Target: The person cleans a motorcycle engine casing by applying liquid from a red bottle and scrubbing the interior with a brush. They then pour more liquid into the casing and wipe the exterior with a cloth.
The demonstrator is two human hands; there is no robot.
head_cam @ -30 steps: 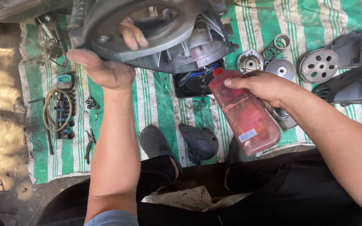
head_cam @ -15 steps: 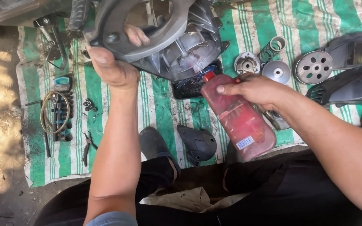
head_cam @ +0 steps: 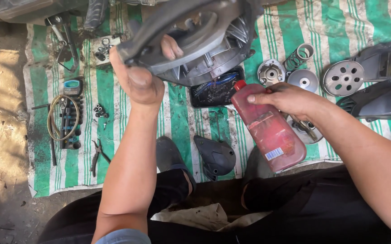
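Overhead, the left hand (head_cam: 139, 83) grips the rim of a grey metal engine casing (head_cam: 195, 43), tilted above the green-striped mat (head_cam: 42, 135), while the right hand (head_cam: 286, 98) is wrapped around the neck of a red plastic bottle (head_cam: 267, 126) just below it, red cap toward the casing (a black tray (head_cam: 216, 90) lies beneath). Judging from this, the casing should be held steady and the bottle's mouth brought close before tipping.

Striped green-white mat (head_cam: 137, 131) on dirt — pliers (head_cam: 97, 156), perforated disc (head_cam: 343, 77), spring (head_cam: 298, 56).
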